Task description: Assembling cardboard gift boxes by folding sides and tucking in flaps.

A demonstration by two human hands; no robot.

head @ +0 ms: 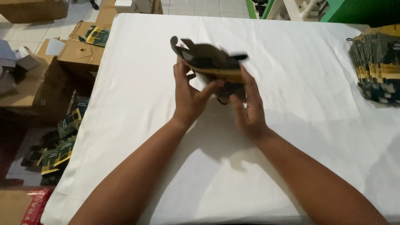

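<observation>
Both my hands hold one dark green and yellow cardboard package [210, 62] above the white table [291, 54]. The package is blurred, with flaps sticking up at its left end. My left hand [189, 93] grips it from below and the left, thumb pressed against its underside. My right hand [248, 106] holds its right side, fingers spread along the lower edge. A small dark loop hangs under the package between my hands.
A fanned stack of similar green and yellow packages [377, 64] lies at the table's right edge. On the floor to the left stand open brown cartons [79, 52] and more loose packages [58, 150]. A red sack [35, 200] shows at bottom left.
</observation>
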